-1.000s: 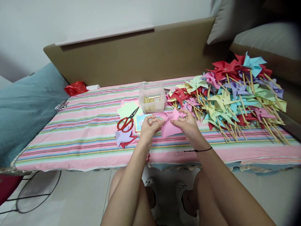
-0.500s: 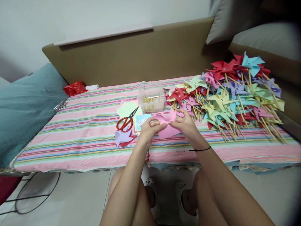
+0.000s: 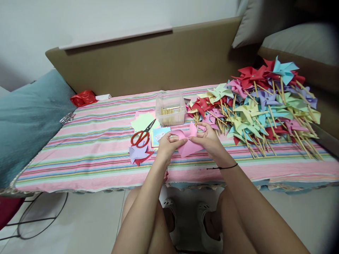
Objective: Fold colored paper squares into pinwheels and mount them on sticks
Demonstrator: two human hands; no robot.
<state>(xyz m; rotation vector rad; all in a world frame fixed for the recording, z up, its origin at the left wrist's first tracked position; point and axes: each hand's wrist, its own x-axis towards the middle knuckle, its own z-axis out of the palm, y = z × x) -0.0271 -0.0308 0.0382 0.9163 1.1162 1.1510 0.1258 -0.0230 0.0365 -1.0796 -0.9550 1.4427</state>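
Note:
Between my two hands is a pink paper pinwheel piece (image 3: 188, 149), its corners curled in toward the middle. My left hand (image 3: 169, 143) pinches it from the left, thumb near the centre. From the right my right hand (image 3: 208, 138) grips it too, with thumb at the centre and fingers behind the upper corner. Just beyond stands a clear plastic box (image 3: 171, 100) holding several short gold sticks (image 3: 168, 112). Left of my hands, red-handled scissors (image 3: 141, 135) lie across coloured paper sheets (image 3: 144, 121), above a cut purple paper piece (image 3: 137, 153).
Many finished pinwheels (image 3: 250, 112) on sticks are heaped at the right. A red plastic item (image 3: 84, 98) and a small white box (image 3: 103, 97) lie at the back left, by a teal cushion (image 3: 34, 116). A striped cloth (image 3: 87, 148) covers the seat.
Both hands keep hold of the pink paper, which has shifted only slightly. The view has tilted a little; nothing else has visibly moved.

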